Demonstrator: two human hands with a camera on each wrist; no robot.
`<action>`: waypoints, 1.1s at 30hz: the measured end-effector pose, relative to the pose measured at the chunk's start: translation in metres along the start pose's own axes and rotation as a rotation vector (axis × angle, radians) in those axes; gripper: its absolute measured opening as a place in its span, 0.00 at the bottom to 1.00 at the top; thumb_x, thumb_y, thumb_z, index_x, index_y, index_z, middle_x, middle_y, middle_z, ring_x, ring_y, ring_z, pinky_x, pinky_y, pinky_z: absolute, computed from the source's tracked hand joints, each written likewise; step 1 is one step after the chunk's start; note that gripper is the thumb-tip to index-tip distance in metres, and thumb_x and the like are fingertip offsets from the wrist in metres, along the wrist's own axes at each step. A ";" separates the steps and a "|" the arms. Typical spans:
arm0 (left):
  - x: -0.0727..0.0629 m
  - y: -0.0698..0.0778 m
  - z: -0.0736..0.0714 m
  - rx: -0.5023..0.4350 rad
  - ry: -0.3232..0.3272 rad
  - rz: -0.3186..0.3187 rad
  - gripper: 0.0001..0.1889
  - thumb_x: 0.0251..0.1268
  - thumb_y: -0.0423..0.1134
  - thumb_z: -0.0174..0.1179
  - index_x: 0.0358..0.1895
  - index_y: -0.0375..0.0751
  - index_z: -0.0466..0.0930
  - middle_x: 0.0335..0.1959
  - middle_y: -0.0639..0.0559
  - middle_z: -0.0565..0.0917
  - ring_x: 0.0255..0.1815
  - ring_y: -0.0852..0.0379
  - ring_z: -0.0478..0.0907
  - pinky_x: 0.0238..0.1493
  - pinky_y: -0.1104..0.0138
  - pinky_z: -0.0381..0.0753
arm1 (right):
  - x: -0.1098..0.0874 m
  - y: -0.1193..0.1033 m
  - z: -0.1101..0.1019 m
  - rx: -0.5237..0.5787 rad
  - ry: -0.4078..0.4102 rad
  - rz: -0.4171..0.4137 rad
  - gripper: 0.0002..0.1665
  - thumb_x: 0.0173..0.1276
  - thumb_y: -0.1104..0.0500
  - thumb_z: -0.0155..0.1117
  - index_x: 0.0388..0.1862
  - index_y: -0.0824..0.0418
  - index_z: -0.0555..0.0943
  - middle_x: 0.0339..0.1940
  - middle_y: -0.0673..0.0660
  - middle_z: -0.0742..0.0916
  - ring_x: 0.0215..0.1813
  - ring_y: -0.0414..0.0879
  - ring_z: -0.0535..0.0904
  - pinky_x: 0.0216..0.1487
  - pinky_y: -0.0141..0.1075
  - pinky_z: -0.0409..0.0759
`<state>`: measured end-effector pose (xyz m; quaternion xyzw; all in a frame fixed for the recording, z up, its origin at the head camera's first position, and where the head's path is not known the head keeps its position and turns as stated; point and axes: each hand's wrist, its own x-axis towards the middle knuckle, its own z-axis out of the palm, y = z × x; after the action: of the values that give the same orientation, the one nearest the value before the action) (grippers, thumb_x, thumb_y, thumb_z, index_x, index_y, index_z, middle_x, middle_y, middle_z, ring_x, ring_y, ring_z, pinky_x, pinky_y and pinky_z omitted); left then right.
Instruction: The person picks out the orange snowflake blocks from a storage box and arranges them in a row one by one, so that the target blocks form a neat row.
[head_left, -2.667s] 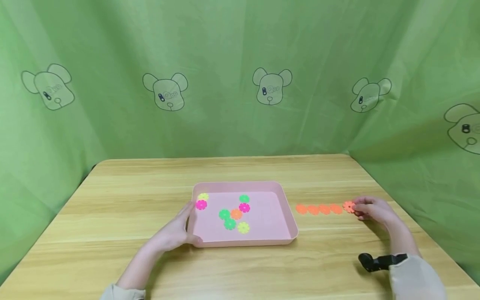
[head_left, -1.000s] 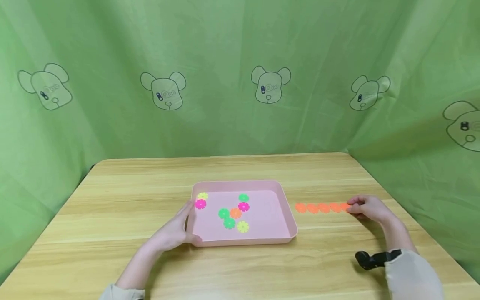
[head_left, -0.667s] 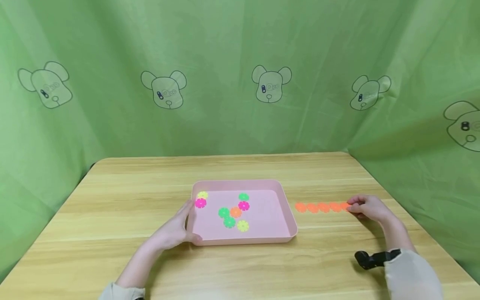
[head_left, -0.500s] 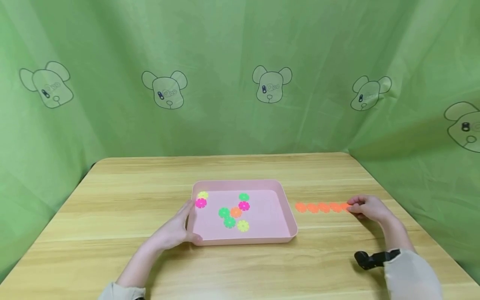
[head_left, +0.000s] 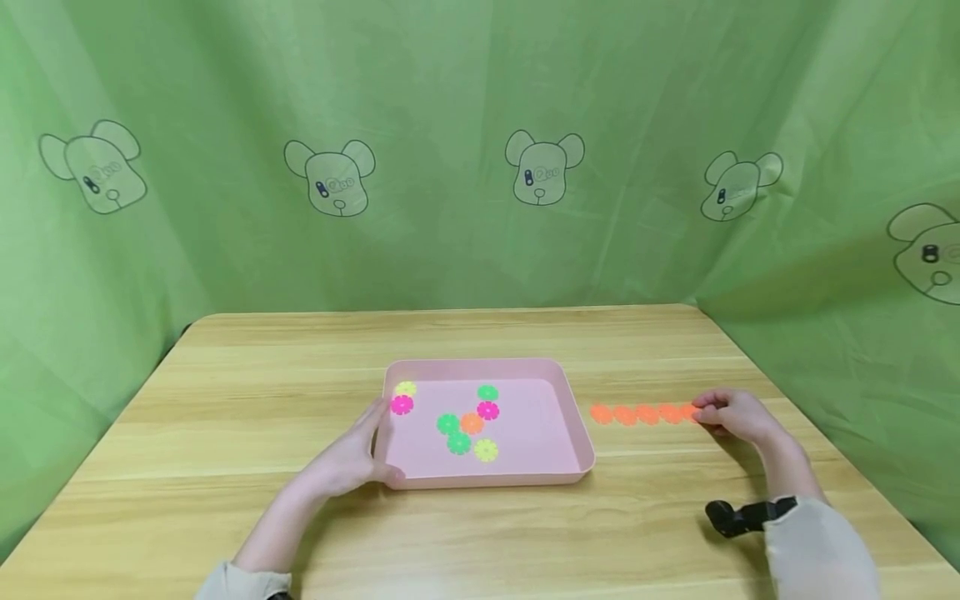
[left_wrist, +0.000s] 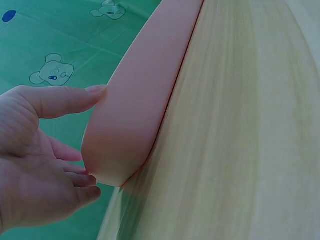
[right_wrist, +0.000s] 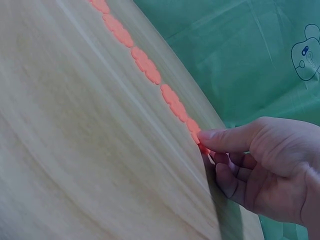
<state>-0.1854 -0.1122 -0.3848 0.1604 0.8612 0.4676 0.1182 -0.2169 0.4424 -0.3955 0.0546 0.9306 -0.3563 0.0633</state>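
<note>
In the head view a shallow pink tray (head_left: 525,433) lies on the table, holding several flower-shaped plastic discs: green (head_left: 459,442), magenta (head_left: 488,410), yellow (head_left: 486,451) and one orange (head_left: 472,423). My left hand (head_left: 345,458) holds the tray's near-left corner, thumb on the front rim and fingers along the left wall. To the tray's right, a row of orange discs (head_left: 647,414) lies edge to edge. My right hand (head_left: 738,414) pinches the row's rightmost orange disc (right_wrist: 193,129) between thumb and fingers, partly hiding it. Whether the discs interlock I cannot tell.
A wooden table (head_left: 480,542) carries everything. Green curtain (head_left: 435,250) with printed bear heads closes off the back and sides. A black strap device (head_left: 750,517) sits on my right wrist beside the sleeve (head_left: 821,550).
The right hand has moved slightly left, bringing its orange disc from tilted and slightly apart to against the end of the row. The left hand and tray have stayed in place.
</note>
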 end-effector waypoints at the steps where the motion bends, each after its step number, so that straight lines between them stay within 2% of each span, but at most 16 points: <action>1: 0.000 0.000 0.000 -0.001 0.000 -0.001 0.55 0.39 0.32 0.71 0.71 0.27 0.43 0.73 0.34 0.44 0.73 0.40 0.39 0.69 0.48 0.40 | 0.000 0.000 0.000 0.000 0.000 -0.001 0.23 0.65 0.60 0.60 0.50 0.79 0.71 0.35 0.58 0.79 0.34 0.44 0.74 0.32 0.34 0.76; 6: 0.000 0.000 0.000 -0.007 -0.002 0.001 0.55 0.39 0.32 0.71 0.71 0.28 0.44 0.73 0.34 0.43 0.73 0.41 0.39 0.69 0.48 0.40 | -0.001 0.003 0.000 0.025 0.000 -0.012 0.24 0.66 0.59 0.59 0.51 0.79 0.71 0.38 0.59 0.80 0.34 0.43 0.75 0.33 0.34 0.77; 15: 0.000 -0.001 0.000 -0.010 -0.001 -0.005 0.56 0.38 0.33 0.71 0.71 0.28 0.43 0.73 0.35 0.43 0.73 0.41 0.39 0.69 0.48 0.40 | 0.000 0.004 -0.001 0.151 -0.003 -0.032 0.27 0.67 0.58 0.58 0.53 0.81 0.68 0.37 0.57 0.83 0.34 0.38 0.77 0.36 0.32 0.79; 20: 0.001 -0.002 0.000 -0.002 0.001 -0.003 0.56 0.38 0.33 0.72 0.71 0.28 0.43 0.73 0.35 0.44 0.73 0.41 0.39 0.69 0.48 0.40 | 0.000 -0.016 -0.003 0.102 0.004 -0.077 0.30 0.68 0.56 0.56 0.57 0.80 0.67 0.42 0.61 0.82 0.37 0.37 0.78 0.38 0.32 0.78; 23: 0.001 -0.002 0.000 0.003 0.000 -0.003 0.56 0.38 0.33 0.71 0.71 0.28 0.44 0.73 0.35 0.44 0.73 0.41 0.39 0.69 0.48 0.40 | -0.001 -0.033 -0.003 0.079 0.003 -0.117 0.30 0.69 0.54 0.55 0.58 0.78 0.67 0.39 0.59 0.80 0.35 0.39 0.74 0.36 0.33 0.76; 26: 0.001 -0.002 0.000 0.006 0.000 -0.002 0.56 0.38 0.33 0.71 0.71 0.28 0.44 0.73 0.35 0.44 0.73 0.41 0.39 0.69 0.48 0.40 | 0.001 -0.049 -0.001 0.114 -0.009 -0.153 0.29 0.70 0.54 0.55 0.59 0.77 0.66 0.37 0.57 0.79 0.34 0.41 0.73 0.35 0.35 0.76; 30: 0.001 -0.002 0.000 0.002 0.001 -0.005 0.55 0.38 0.32 0.71 0.71 0.28 0.44 0.73 0.35 0.44 0.73 0.41 0.39 0.69 0.47 0.40 | 0.005 -0.065 0.002 0.165 -0.034 -0.187 0.29 0.69 0.54 0.55 0.59 0.76 0.67 0.45 0.60 0.80 0.41 0.42 0.77 0.42 0.35 0.78; 33: 0.000 -0.001 0.000 -0.006 0.002 -0.008 0.55 0.39 0.32 0.71 0.71 0.28 0.44 0.73 0.35 0.44 0.73 0.41 0.39 0.69 0.47 0.40 | 0.008 -0.077 0.005 0.189 -0.045 -0.205 0.28 0.69 0.54 0.56 0.58 0.75 0.68 0.49 0.63 0.78 0.45 0.44 0.77 0.48 0.39 0.78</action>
<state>-0.1859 -0.1126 -0.3861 0.1562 0.8605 0.4700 0.1195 -0.2356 0.3823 -0.3503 -0.0430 0.8919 -0.4483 0.0422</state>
